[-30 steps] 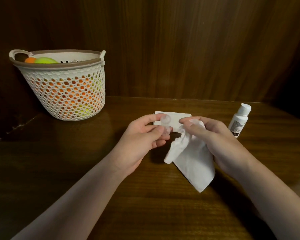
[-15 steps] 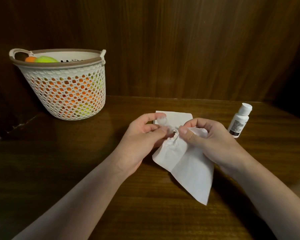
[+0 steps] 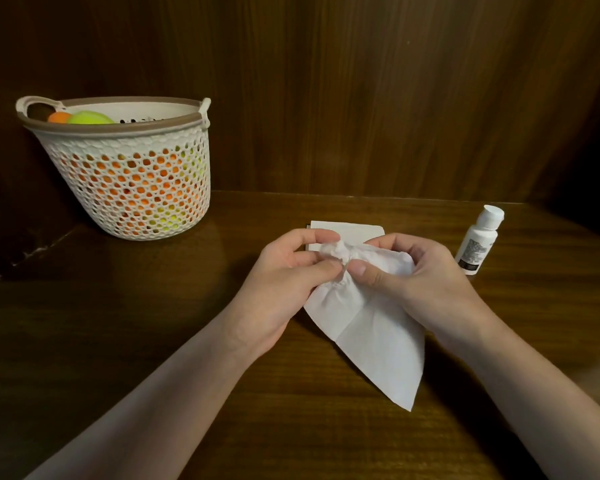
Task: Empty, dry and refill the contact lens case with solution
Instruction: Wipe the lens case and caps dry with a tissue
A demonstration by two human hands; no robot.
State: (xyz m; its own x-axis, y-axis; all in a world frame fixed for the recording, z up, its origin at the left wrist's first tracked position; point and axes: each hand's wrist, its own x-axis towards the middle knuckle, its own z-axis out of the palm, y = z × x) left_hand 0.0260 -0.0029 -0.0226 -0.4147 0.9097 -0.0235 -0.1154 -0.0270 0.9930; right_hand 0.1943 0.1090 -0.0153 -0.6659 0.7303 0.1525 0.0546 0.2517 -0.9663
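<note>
Two bare hands are working above the dark brown wooden counter (image 3: 125,341), with one white paper tissue (image 3: 378,334) bunched between them. The left hand (image 3: 284,282) is curling its fingers and thumb round the crumpled top of the tissue; the contact lens case itself is hiding inside that wad, so its shape and the way it is pointing cannot be told. The right hand (image 3: 426,282) is pinching the same wad from the other side, its grip clamped on the paper with the thumb pressing toward the left thumb. Both hands are touching at the wad.

The loose part of the tissue is hanging from the hands down toward the viewer, its long axis running diagonally to a pointed corner near the counter's front right.

One flat white folded paper sheet (image 3: 347,230) is lying on the counter just behind the hands, partly covered by them. One small white plastic bottle with a white cap and a printed label (image 3: 478,242) is standing just right of the right hand, leaning slightly in the wide view, cap on.

Well to the left of the hands, against the brown wooden wall, one cream perforated plastic basket with a brown rim (image 3: 125,178) is sitting, holding orange and yellow-green balls that cannot be counted.
</note>
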